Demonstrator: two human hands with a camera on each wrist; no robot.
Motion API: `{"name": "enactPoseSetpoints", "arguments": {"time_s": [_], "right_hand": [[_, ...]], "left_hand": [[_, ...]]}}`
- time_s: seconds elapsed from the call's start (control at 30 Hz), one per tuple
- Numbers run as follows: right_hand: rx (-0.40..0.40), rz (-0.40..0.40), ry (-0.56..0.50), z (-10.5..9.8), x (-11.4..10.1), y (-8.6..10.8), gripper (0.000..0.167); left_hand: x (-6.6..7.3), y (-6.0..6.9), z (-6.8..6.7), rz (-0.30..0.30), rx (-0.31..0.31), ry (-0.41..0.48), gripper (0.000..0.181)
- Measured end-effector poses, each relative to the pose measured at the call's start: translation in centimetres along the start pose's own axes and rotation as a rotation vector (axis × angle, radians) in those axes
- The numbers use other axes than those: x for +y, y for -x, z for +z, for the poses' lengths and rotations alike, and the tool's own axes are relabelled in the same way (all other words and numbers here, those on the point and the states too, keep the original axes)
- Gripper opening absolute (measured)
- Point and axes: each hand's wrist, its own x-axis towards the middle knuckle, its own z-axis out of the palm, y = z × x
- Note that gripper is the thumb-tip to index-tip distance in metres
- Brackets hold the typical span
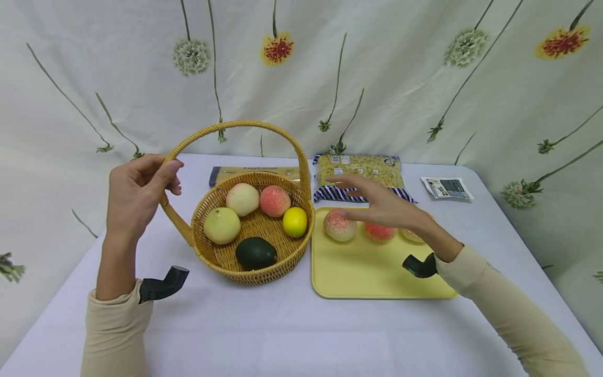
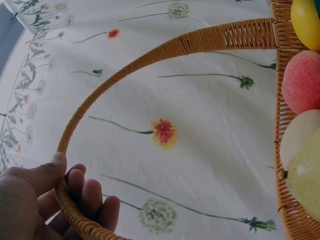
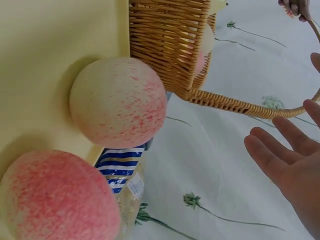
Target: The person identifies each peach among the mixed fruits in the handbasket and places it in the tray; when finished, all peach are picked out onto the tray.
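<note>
Basket rim (image 1: 264,273) just beside tray (image 1: 367,277)

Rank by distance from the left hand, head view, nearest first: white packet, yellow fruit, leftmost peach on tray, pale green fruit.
From the left hand:
1. Pale green fruit: left side of basket.
2. Yellow fruit: right side of basket.
3. Leftmost peach: back left of tray.
4. White packet: far right, behind the tray.
</note>
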Motion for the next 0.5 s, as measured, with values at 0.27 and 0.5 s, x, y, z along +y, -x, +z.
{"name": "enactPoseSetpoints", "arguments": {"time_s": [0.27,0.5], "right_hand": [[-0.003,-0.104,0.126,1.6,-1.2,-2.6,0.06],[-0.048,-0.105,0.129,3.4,-1.4,-5.0,0.058]], "left_hand": [[0.0,0.0,0.0,0.003,0.002,0.017,0.014],[0.0,0.0,0.0,0.0,0.007,0.043,0.014]]}}
